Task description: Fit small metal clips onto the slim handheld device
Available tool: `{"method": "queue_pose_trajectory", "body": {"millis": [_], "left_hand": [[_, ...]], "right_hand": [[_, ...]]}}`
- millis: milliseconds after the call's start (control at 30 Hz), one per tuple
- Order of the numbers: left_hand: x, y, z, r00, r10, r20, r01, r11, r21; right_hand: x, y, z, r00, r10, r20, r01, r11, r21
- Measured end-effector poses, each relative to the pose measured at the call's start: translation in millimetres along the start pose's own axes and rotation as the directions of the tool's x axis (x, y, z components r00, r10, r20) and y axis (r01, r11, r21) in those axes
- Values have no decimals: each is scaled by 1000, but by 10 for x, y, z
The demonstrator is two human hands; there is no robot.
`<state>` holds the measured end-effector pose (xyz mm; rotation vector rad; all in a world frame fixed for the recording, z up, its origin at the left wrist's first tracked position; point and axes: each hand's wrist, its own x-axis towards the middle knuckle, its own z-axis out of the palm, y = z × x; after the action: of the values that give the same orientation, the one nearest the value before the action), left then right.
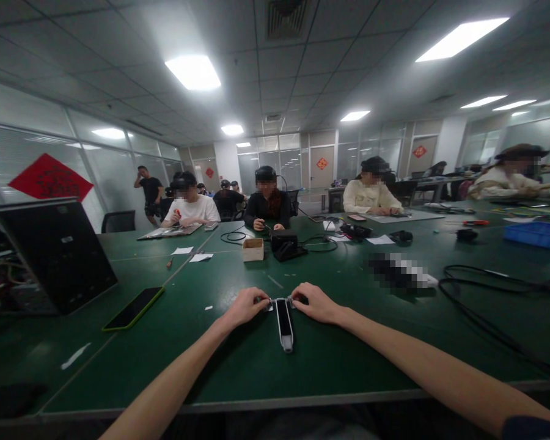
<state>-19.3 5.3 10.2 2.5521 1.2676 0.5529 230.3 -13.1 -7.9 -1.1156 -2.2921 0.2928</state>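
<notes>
1. Device (284, 324): slim and elongated, with a black face and a pale rim. It lies flat on the green counter (238, 373), just ahead of the person and near the front edge.
2. Long axis: runs straight away from the person, roughly square to the counter's front edge. The rounded end points back toward the person. The far end sits between the two hands.
3. Left hand (245, 305): knuckles up, fingers curled in, fingertips pinching the far end of the device from its left side. The forearm rests low over the counter.
4. Right hand (314, 302): mirrors the left, fingers curled, gripping the same far end from the right. The two hands are near each other, with only the width of the device between them.
5. The exact contact under the fingertips is too small to resolve.
6. Surroundings: a phone (132, 308) in a yellow-green case lies face up to the left, well apart from the device. A small cardboard box (253, 249) stands further back. Black cables (486, 293) loop across the counter to the right.
7. Other people sit at the far side of the counter, each with their hands on their own work.
</notes>
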Motion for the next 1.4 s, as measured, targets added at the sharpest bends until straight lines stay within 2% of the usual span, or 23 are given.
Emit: {"method": "queue_pose_trajectory", "body": {"millis": [200, 433, 800, 1200, 1400], "left_hand": [[1, 47, 6, 999, -3, -51, 5, 1000, 30], [24, -18, 75, 996, -26, -86, 27, 1000, 5], [8, 35, 26, 996, -81, -48, 80, 996, -31], [21, 18, 46, 998, -51, -48, 51, 999, 3], [16, 43, 21, 997, -57, -45, 56, 998, -30]], "right_hand": [[5, 37, 32, 1000, -6, -11, 6, 1000, -11], [4, 28, 9, 1000, 15, 16, -15, 1000, 4], [-11, -41, -43, 995, 87, 38, -89, 995, 51], [-5, -13, -17, 1000, 31, 5, -31, 999, 18], [-13, -38, -44, 998, 50, 24, -50, 998, 33]]}}
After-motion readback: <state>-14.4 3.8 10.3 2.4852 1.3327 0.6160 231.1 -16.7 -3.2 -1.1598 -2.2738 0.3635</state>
